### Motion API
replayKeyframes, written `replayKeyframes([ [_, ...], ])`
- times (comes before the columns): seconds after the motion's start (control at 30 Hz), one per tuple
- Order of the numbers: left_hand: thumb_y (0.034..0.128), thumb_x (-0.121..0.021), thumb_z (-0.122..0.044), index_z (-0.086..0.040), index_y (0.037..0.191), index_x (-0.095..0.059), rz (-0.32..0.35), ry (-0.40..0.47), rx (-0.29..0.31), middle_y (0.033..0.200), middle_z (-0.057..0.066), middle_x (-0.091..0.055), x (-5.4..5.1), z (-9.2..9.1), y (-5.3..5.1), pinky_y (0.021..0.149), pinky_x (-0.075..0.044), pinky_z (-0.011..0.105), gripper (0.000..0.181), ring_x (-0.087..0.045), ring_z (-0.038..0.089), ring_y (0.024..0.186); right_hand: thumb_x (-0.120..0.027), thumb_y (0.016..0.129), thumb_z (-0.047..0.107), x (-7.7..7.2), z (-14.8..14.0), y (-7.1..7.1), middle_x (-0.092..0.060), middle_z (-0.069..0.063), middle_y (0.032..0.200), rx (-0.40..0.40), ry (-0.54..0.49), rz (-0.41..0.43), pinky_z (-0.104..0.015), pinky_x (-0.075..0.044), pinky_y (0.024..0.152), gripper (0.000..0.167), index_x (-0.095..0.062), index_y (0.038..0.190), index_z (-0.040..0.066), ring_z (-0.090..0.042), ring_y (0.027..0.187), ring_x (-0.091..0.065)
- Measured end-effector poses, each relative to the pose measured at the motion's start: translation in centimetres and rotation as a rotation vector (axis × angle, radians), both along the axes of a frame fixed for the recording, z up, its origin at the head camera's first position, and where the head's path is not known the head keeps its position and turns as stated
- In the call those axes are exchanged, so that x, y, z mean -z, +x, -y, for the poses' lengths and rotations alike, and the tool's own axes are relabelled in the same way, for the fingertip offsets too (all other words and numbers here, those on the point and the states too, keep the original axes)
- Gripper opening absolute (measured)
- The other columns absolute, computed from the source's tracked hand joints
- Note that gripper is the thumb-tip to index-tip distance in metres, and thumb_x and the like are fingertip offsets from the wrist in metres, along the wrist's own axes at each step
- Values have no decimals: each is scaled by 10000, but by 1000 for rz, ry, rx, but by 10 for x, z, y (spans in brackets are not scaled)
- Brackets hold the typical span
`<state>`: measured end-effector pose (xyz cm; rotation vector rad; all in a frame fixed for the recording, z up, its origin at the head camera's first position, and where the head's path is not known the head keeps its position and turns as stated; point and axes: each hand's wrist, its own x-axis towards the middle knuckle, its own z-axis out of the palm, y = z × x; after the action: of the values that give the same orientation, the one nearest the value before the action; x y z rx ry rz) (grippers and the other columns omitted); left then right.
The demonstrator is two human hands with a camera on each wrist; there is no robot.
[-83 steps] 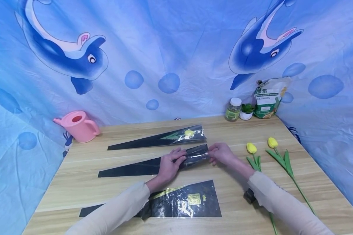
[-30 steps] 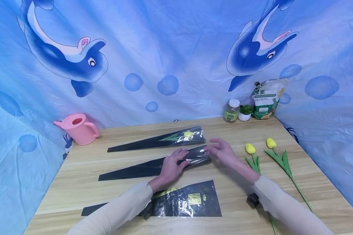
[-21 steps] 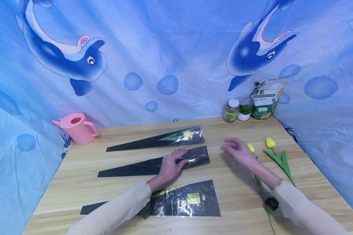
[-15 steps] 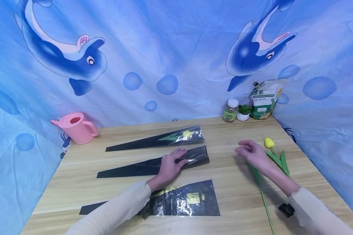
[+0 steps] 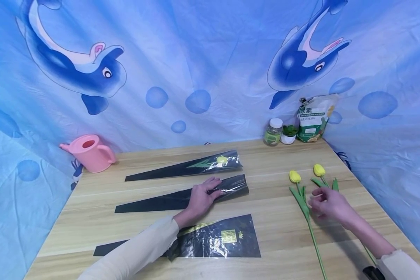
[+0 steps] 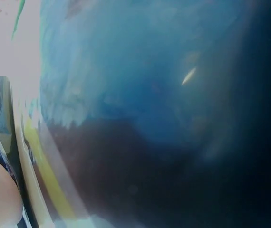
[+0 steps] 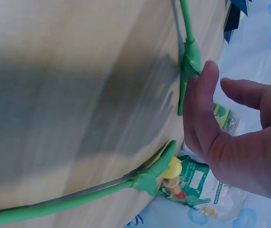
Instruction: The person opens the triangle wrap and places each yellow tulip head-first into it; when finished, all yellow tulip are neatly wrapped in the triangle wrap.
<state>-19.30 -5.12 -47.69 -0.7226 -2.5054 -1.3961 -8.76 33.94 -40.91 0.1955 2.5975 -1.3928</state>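
Observation:
My left hand (image 5: pixel 200 198) rests on the middle black sleeve (image 5: pixel 161 202), near its wide right part, fingers spread over the film. My right hand (image 5: pixel 330 204) hovers between two yellow tulips, fingers loosely bent and holding nothing. The left tulip (image 5: pixel 294 176) lies with its leaves beside the fingertips; the right tulip (image 5: pixel 319 170) is partly hidden under the hand. In the right wrist view, the fingers of my right hand (image 7: pixel 235 118) are close to a green stem (image 7: pixel 187 23); contact is unclear. The left wrist view shows mostly blurred dark film (image 6: pixel 126 180).
Behind lies a black sleeve (image 5: pixel 161 173) with a yellow tulip inside. A flat black sleeve with gold print (image 5: pixel 243 237) lies in front, partly under the left arm. A pink watering can (image 5: pixel 94 155), jar (image 5: pixel 273 134), small potted plant (image 5: pixel 288 134) and green-white bag (image 5: pixel 311 120) stand at the back.
My right hand has let go of the middle sleeve's right end and moved right, over to the tulips. My left hand has stayed on the sleeve.

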Motion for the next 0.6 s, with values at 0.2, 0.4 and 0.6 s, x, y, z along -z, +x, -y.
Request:
replayKeyframes([
  [0.2,794,-841,-106,-24,1173,-726,-48,4,7,1218,140,-671,0,0,0,1077,-399,450,405,-574,330,1244,-672,918,2,7,-3,12,-574,-146,898,6,-58,98,-413,-609,578,420,-430,1199,-194,-258,699,-639],
  [0.4,776,-852,-102,4,1152,-729,-106,-7,19,1191,158,-684,0,-1,-5,1046,-437,450,409,-599,347,1208,-798,857,140,13,4,17,-562,-132,885,17,-16,141,-414,-599,539,576,-435,1197,-149,-231,653,-629],
  [0.6,775,-856,-115,18,1130,-733,-174,-41,35,1173,176,-688,-1,-3,-8,1008,-473,457,399,-621,366,1168,-865,792,280,15,12,17,-548,-175,946,44,97,146,-396,-594,525,688,-446,1174,-110,-232,613,-635],
])
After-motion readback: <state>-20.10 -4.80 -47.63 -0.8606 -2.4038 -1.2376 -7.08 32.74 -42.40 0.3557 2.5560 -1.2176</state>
